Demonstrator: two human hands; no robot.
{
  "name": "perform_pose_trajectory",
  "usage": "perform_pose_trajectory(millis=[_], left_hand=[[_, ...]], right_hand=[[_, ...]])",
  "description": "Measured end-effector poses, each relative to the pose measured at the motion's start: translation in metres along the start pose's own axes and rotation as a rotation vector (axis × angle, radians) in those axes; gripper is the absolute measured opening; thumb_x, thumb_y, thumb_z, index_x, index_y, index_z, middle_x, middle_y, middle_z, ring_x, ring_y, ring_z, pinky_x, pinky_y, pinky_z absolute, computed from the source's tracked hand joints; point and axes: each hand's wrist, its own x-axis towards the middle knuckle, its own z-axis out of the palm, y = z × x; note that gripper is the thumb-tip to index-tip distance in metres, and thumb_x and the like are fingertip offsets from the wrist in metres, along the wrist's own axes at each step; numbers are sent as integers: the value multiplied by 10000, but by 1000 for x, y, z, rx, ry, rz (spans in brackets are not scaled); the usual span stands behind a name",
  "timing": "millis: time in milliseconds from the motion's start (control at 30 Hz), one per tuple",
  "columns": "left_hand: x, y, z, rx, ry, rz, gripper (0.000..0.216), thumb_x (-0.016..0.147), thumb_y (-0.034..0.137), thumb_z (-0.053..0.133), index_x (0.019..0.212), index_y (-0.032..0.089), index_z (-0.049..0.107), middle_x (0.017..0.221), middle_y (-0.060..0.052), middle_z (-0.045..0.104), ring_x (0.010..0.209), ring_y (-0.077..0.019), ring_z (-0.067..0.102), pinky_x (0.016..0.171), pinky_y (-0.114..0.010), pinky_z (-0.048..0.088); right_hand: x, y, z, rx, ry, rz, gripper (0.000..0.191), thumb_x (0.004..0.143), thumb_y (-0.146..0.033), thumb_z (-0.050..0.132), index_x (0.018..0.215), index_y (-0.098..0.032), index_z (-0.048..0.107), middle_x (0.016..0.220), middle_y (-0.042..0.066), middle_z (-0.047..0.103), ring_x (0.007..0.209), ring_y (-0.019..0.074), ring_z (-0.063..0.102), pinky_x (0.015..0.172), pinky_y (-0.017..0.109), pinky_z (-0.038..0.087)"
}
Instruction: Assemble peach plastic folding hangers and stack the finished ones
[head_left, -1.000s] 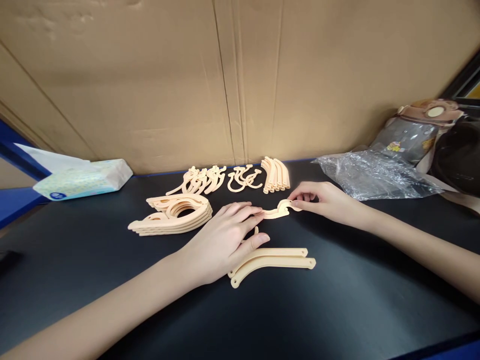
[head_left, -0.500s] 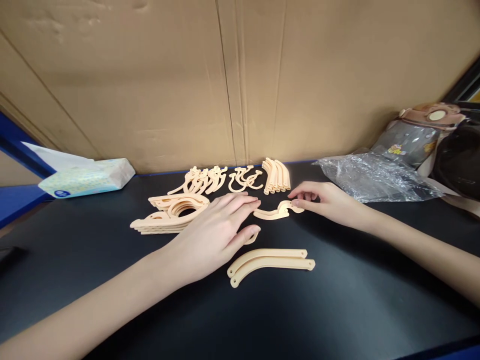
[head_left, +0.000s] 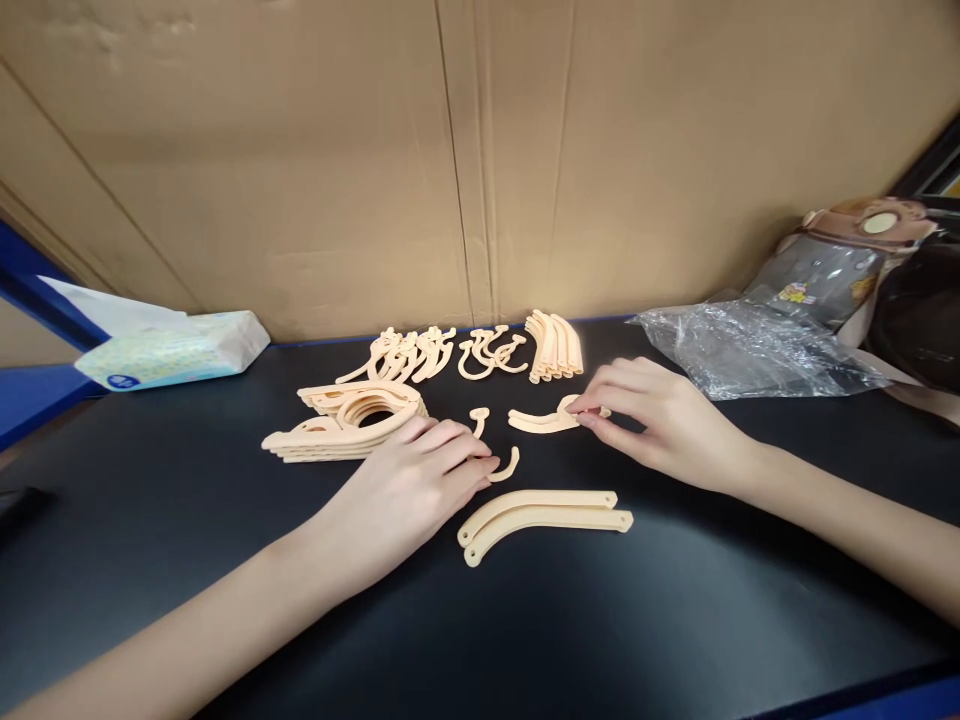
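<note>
My left hand [head_left: 431, 475] is closed at the tip of its fingers on a beige plastic hook [head_left: 506, 467]; its flat head sticks out above the fingers, and its middle is hidden. Opposite it, my right hand [head_left: 652, 420] pinches the right part of a pair of small curved beige pieces [head_left: 536, 421] lying nested on the black table. Its thumb and fingertips cover some of them. Nearer to me, two long bent beige arms [head_left: 547, 510] with holes at their ends lie side by side. A stack of beige hanger bodies [head_left: 322, 440] sits left of my left hand.
Along the back lie curved beige pieces [head_left: 405, 355], several loose hooks [head_left: 491, 352] and a bundle of bent arms [head_left: 555, 345]. A tissue pack [head_left: 180, 350] is at left. Clear plastic wrap [head_left: 757, 350] and a bottle [head_left: 817, 275] are at right, before a cardboard wall [head_left: 337, 170].
My left hand has drawn back to the left and its fingers have closed on the hook. My right hand has shifted left, farther over the small curved pieces.
</note>
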Motion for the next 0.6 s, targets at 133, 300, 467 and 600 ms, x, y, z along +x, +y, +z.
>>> perform_pose_trajectory(millis=[133, 300, 467, 600], left_hand=[[-3, -3, 4, 36, 15, 27, 173, 947, 112, 478, 1000, 134, 641, 977, -39, 667, 909, -204, 576, 799, -351, 402], [-3, -1, 5, 76, 20, 10, 190, 956, 123, 451, 959, 124, 641, 936, -50, 665, 825, -197, 599, 737, -337, 447], [-3, 3, 1, -30, 34, -42, 276, 1002, 170, 348, 975, 118, 618, 927, -55, 649, 783, -155, 629, 681, -267, 490], [-4, 4, -2, -97, 70, -38, 228, 997, 161, 364, 1034, 113, 584, 1010, -68, 638, 859, -164, 624, 742, -270, 504]], right_hand=[[-1, -2, 7, -11, -22, -63, 152, 939, -201, 500, 950, -171, 649, 845, 28, 648, 762, 150, 549, 714, 311, 389], [0, -3, 11, -6, -26, -79, 153, 944, -201, 494, 947, -168, 644, 833, 26, 646, 751, 149, 537, 702, 308, 381], [0, -4, 12, 6, -5, -93, 142, 937, -191, 503, 950, -169, 642, 823, 27, 641, 744, 150, 538, 702, 312, 394], [-1, -7, 14, 47, -4, -95, 180, 934, -162, 492, 1056, -179, 623, 887, 40, 648, 796, 158, 568, 741, 321, 435]])
